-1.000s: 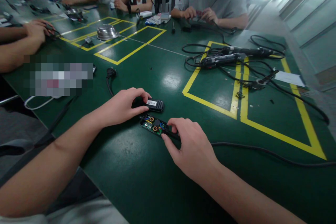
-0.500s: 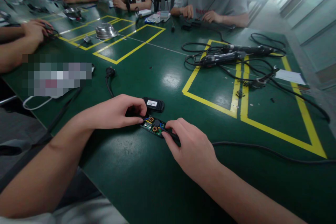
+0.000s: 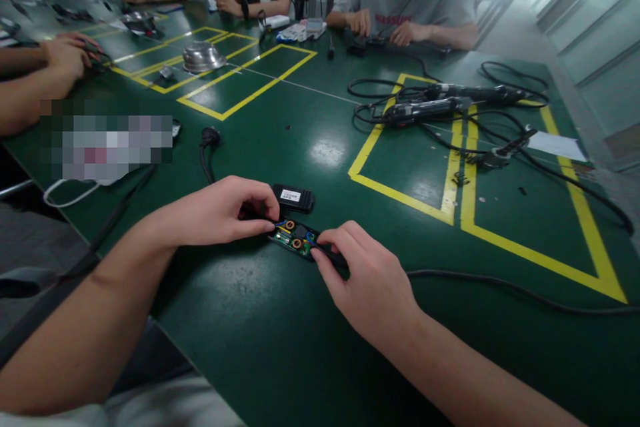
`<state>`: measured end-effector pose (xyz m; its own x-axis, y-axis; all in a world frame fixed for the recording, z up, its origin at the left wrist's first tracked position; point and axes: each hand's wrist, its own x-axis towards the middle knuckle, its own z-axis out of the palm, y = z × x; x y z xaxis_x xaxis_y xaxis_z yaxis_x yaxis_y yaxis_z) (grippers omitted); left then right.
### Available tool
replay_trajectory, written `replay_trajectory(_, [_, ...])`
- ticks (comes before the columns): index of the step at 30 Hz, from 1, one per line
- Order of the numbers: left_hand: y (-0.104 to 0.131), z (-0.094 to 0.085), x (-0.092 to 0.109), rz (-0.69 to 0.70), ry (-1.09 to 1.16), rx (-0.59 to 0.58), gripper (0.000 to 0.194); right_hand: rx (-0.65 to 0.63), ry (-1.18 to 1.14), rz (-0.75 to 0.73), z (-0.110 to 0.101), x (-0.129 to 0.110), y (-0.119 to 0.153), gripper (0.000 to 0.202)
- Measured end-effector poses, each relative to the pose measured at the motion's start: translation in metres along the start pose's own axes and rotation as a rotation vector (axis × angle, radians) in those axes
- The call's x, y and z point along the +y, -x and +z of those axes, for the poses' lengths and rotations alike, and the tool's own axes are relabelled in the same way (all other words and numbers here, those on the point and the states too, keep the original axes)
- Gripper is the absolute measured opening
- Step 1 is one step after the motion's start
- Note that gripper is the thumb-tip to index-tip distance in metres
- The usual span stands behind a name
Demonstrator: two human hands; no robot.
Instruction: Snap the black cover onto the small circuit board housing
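Note:
A small circuit board (image 3: pixel 295 238) with copper coils and blue and yellow wires lies in a narrow black casing on the green table. My left hand (image 3: pixel 240 210) is closed at the casing's left end, thumb and fingers pinching where the wires come in; the exact hold is partly hidden. At the right end my right hand (image 3: pixel 367 267) pinches the black power cord (image 3: pixel 336 257) where it meets the casing. Just behind the board rests a black casing cover (image 3: pixel 294 197) with a white label, touched by neither hand.
A black plug (image 3: pixel 210 137) lies beyond my left hand. Two black electric screwdrivers (image 3: pixel 425 111) with coiled cords lie at the right, inside yellow tape (image 3: pixel 400 199). A metal bowl (image 3: pixel 203 57) stands farther back. Other people's hands (image 3: pixel 65 57) work at the left and across the table.
Both hands keep their hold on the casing and cord. My right hand has shifted very slightly to the right; the view has moved a little.

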<state>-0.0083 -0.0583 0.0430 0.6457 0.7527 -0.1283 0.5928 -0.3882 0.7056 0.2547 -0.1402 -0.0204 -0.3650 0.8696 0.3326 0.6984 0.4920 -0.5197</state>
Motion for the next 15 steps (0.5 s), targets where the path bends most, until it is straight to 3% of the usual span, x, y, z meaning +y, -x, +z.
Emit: replay_trajectory(15, [0.0017,-0.0063,-0.0075,-0.014,-0.050,-0.017,0.020,0.032,-0.056,-0.006,-0.0038,-0.0011,0.0002,0.015])
